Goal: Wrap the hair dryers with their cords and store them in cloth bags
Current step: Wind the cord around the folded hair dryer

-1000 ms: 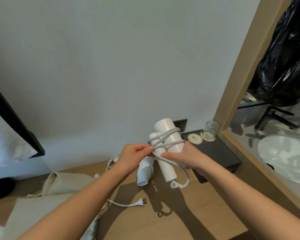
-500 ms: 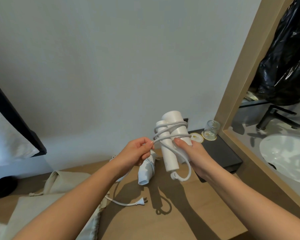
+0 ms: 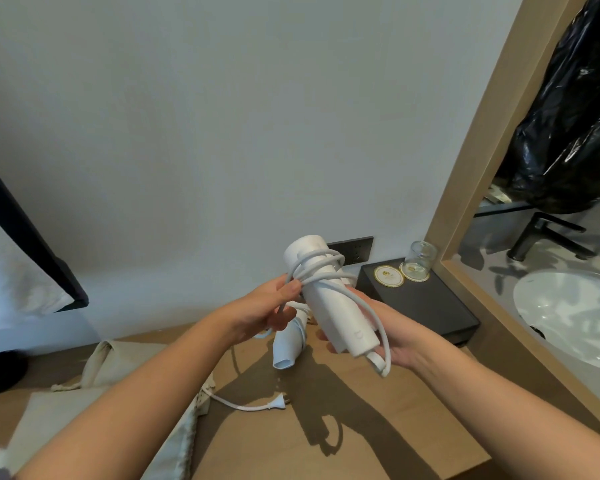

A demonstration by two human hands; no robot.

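A pale wall (image 3: 222, 133) fills most of the view above a wooden surface (image 3: 326, 445); a sink (image 3: 575, 317) with a dark tap (image 3: 541, 237) sits to the right, past a wooden frame (image 3: 482, 150); beige cloth bags (image 3: 118, 365) lie at the left of the surface, one partly under the left forearm; a black tray (image 3: 426, 306) by the wall carries an upturned glass (image 3: 419, 259). The white hair dryer (image 3: 329, 299) is held up over the surface between both hands; the right hand (image 3: 395, 334) cups its lower end from beneath, fingers curled round it; the left hand (image 3: 271, 306) pinches the cord (image 3: 321, 268), which loops several times round the upper barrel; a second dryer (image 3: 290, 344) lies on the surface below, its plug (image 3: 278, 405) lying loose on the wood.
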